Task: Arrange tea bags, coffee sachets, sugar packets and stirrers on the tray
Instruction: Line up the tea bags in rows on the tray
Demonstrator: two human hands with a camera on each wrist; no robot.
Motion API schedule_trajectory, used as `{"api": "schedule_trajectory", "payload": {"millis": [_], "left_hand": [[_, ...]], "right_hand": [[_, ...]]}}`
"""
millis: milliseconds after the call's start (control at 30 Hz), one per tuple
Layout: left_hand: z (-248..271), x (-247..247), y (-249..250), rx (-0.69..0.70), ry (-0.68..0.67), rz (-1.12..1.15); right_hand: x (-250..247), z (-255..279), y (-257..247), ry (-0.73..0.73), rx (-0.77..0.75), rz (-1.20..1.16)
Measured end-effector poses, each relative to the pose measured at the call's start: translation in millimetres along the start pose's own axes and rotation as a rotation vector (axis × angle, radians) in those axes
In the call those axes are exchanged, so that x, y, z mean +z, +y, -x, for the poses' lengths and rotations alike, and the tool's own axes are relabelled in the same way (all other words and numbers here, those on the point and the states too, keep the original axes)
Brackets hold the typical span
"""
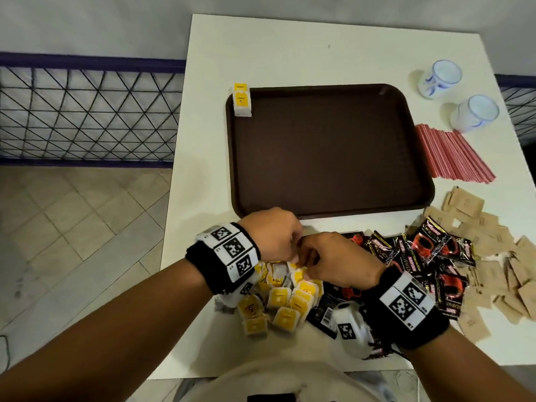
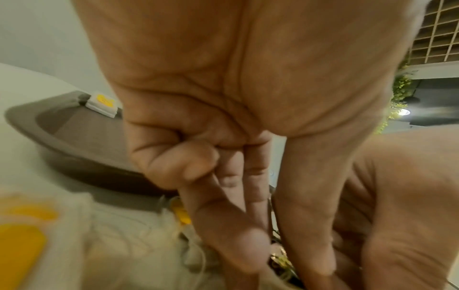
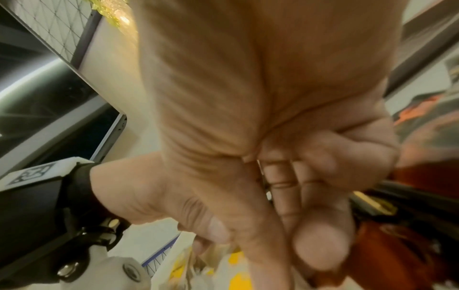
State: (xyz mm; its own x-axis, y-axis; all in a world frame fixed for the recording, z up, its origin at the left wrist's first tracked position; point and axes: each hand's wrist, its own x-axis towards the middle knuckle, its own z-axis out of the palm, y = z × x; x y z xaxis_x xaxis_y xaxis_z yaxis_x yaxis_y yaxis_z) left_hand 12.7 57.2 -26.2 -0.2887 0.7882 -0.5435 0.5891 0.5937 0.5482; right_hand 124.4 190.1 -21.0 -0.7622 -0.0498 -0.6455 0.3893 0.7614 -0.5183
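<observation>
A dark brown tray [image 1: 327, 152] lies on the white table [image 1: 290, 53]. Two yellow-tagged tea bags [image 1: 242, 101] sit at its far left corner, also visible in the left wrist view [image 2: 103, 103]. A pile of tea bags [image 1: 284, 297] lies at the table's near edge. Both hands meet just above it. My left hand [image 1: 295, 250] has thumb and fingers brought together over tangled strings [image 2: 278, 259]. My right hand [image 1: 304, 265] pinches down into the same spot [image 3: 285, 261]. What each holds is hidden by the fingers; it looks like a tea bag.
Black and red coffee sachets [image 1: 429, 250] lie right of the pile, and brown sugar packets [image 1: 470, 216] beyond them. Pink stirrers [image 1: 452, 155] lie beside the tray's right edge. Two white cups [image 1: 441, 78] [image 1: 475, 113] stand at the far right. A mesh railing [image 1: 87, 111] is on the left.
</observation>
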Motion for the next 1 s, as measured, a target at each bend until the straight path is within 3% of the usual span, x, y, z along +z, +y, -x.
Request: {"api": "schedule_trajectory", "payload": {"millis": [233,367,633,1000], "left_hand": [[-5,3,6,0.002,0.003,0.054],[-4,-7,1,0.015,0.020,0.138],[1,-33,-17,0.013,0.179,0.367],[-27,-103,-68,-0.028,0.353,0.170]], "right_hand": [[-6,5,9,-0.004,-0.011,-0.111],[-21,14,13,0.066,0.010,-0.263],[-53,8,21,0.232,-0.012,-0.530],[-83,-66,0,0.216,-0.085,-0.607]]}}
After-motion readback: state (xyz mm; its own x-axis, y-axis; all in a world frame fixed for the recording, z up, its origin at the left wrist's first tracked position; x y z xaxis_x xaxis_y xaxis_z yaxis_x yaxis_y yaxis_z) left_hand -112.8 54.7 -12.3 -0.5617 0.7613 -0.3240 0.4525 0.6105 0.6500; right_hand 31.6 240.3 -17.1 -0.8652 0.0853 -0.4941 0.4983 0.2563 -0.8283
